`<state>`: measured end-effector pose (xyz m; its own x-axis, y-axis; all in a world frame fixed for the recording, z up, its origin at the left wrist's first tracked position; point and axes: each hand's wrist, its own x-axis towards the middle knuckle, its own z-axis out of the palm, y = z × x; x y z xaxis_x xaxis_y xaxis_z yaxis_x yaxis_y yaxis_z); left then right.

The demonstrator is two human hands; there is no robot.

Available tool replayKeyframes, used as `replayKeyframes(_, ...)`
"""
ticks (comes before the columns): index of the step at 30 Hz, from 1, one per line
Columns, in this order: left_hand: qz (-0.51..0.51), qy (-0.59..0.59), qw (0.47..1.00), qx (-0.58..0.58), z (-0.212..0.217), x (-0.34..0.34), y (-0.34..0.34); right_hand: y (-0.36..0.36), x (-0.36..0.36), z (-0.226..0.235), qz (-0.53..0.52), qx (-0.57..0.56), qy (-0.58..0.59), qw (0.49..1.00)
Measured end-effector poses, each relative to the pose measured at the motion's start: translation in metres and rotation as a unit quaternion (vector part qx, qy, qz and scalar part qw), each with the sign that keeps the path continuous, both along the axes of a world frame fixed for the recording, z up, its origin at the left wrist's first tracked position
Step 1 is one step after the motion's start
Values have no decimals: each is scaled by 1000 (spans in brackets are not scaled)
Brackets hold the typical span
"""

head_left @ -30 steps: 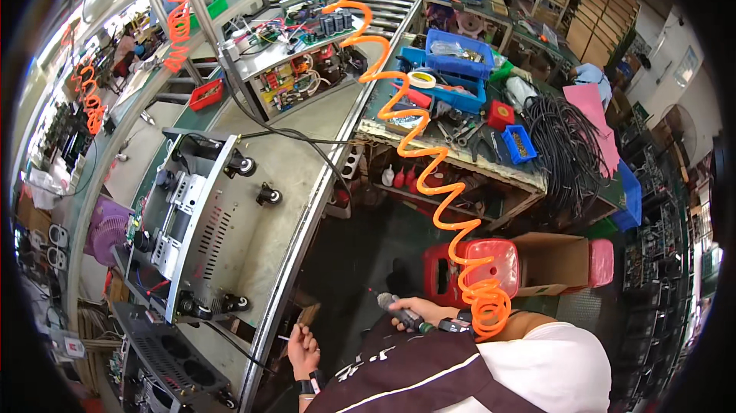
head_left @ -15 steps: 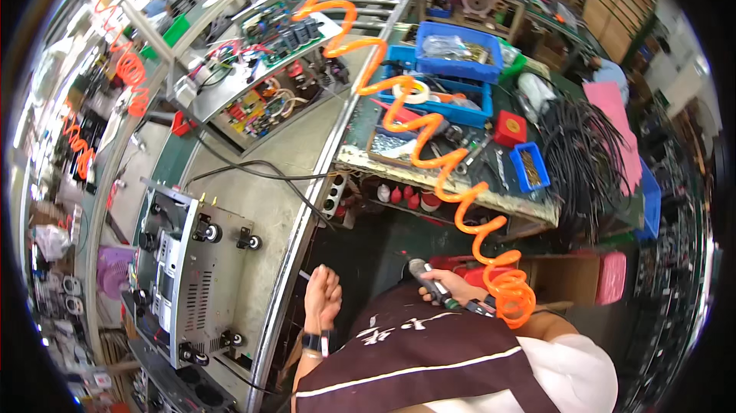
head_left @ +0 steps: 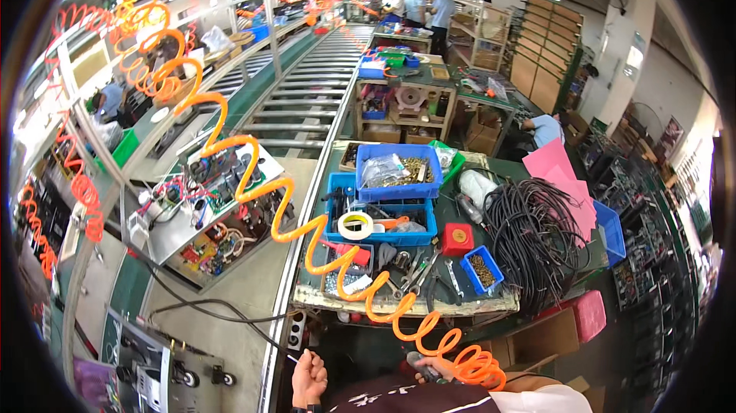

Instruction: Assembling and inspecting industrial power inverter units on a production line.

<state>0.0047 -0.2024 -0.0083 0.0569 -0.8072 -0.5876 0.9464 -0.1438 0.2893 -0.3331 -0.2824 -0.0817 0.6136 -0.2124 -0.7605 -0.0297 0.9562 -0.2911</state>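
The near edge of the view cut off much: only the top of a dark apron showed, the left hand was cropped at the wrist, and a metal chassis on casters at the near left ran out of sight. The right hand was partly covered by an orange coiled hose, whose bunched loops hung over the knuckles and wrist. Its fingers were wrapped around a grey hand tool, held just off the near edge of the workbench; only the tool's rounded far end stood clear, the rest lost behind the fingers and the hose, and its tip could not be made out. The left hand, well apart to the left, had its fingers curled together, with a thin pale piece pinched at the fingertips, too small to identify. A black cable ran from the left toward that hand; whether the two touched could not be told. The space beneath the workbench, between the hands, lay in deep shadow.
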Motion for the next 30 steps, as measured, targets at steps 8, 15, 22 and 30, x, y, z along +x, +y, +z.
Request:
replayKeyframes(8, -64, -47, 995, -59, 37, 22, -71, -9, 8, 4, -134, -19, -8, 991)
replayKeyframes(15, -36, -106, 983, -143, 66, 36, -121, 52, 10, -12, -128, 78, 30, 988)
replayKeyframes(22, 27, -53, 984, -171, 92, 49, -132, 66, -16, 0, -80, 147, 102, 981)
replayKeyframes(30, 89, 0, 982, -166, 75, 67, -114, 17, 2, 8, -76, 142, 144, 976)
